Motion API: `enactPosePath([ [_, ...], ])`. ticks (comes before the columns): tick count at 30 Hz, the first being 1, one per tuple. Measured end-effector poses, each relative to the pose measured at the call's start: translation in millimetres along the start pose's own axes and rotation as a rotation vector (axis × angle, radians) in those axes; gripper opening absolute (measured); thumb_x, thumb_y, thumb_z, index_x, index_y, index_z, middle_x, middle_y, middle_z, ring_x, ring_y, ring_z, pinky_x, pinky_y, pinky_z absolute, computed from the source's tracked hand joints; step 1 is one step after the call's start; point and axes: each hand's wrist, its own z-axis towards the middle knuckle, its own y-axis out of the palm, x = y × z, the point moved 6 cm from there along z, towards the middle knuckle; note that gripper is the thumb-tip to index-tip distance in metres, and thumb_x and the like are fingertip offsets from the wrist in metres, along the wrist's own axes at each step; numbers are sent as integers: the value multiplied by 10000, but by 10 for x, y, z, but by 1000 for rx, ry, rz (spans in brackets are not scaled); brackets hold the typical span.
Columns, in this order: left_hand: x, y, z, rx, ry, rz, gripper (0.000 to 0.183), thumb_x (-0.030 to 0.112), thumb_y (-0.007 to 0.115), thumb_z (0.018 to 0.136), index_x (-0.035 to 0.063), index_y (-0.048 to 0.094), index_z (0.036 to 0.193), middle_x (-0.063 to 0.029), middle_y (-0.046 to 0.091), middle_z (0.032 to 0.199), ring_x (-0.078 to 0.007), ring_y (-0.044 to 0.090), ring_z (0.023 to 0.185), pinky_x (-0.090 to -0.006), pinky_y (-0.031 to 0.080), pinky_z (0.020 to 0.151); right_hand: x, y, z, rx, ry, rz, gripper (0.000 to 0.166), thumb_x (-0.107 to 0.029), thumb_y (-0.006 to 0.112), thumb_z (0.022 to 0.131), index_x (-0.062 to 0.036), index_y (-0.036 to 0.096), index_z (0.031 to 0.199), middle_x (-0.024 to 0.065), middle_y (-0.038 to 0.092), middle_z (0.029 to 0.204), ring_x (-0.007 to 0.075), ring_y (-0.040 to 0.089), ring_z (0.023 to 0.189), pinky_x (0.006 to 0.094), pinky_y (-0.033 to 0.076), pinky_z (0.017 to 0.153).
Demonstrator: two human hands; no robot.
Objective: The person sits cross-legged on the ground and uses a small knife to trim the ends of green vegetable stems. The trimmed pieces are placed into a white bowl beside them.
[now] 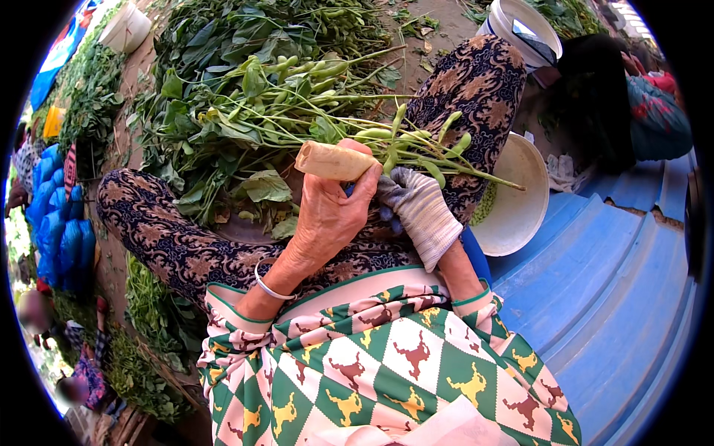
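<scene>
My bare left hand [336,206] wears a silver bangle at the wrist and is closed around a short, thick, pale piece of a plant stalk or a handle [329,160]; I cannot tell which. My right hand [419,212], in a striped knitted glove, is closed just beside it, at a green soybean stem with pods [457,146]. How the fingers sit on the stem is partly hidden. The leafy ends of the stems lie on a heap of soybean plants [223,106]. Right of my right hand stands a pale basin [516,223] with shelled green beans [484,205].
A white bucket [505,19] stands beyond my knee, and another [127,28] at the upper left. Blue corrugated sheeting [591,279] lies on the right. A person in dark trousers [591,100] sits at the upper right. Blue bags [58,223] and more people are at the left.
</scene>
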Motion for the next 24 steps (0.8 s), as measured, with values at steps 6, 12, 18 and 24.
enactPosePath([
  [6, -66, 21, 43, -33, -33, -92, 110, 58, 603, 861, 32, 579, 965, 31, 571, 780, -27, 504, 698, -175, 422, 597, -5, -11, -20, 36, -58, -60, 220, -272, 582, 888, -62, 567, 825, 4, 526, 572, 70, 459, 458, 229, 366, 402],
  [12, -103, -2, 50, -7, -73, -172, 136, 60, 618, 851, 24, 580, 977, 6, 599, 824, -47, 544, 758, -184, 447, 677, 39, 2, -41, -93, -109, 153, 203, -240, 502, 932, -63, 596, 903, -7, 507, 582, 72, 428, 456, 216, 350, 407],
  [18, -120, -102, 90, -40, -161, -299, 128, 68, 621, 847, 18, 592, 961, -53, 638, 884, -100, 599, 837, -229, 487, 767, 43, -49, -13, -213, -89, 162, 248, -267, 492, 931, -48, 604, 962, 9, 529, 621, 92, 458, 491, 229, 373, 436],
  [24, 12, -43, 20, -62, -150, -218, 118, 63, 615, 848, 10, 591, 950, -23, 619, 846, -68, 569, 781, -195, 461, 712, -129, -7, 26, 87, -367, -270, 336, -301, 625, 846, -9, 586, 1006, 115, 638, 788, 215, 582, 703, 332, 480, 658],
])
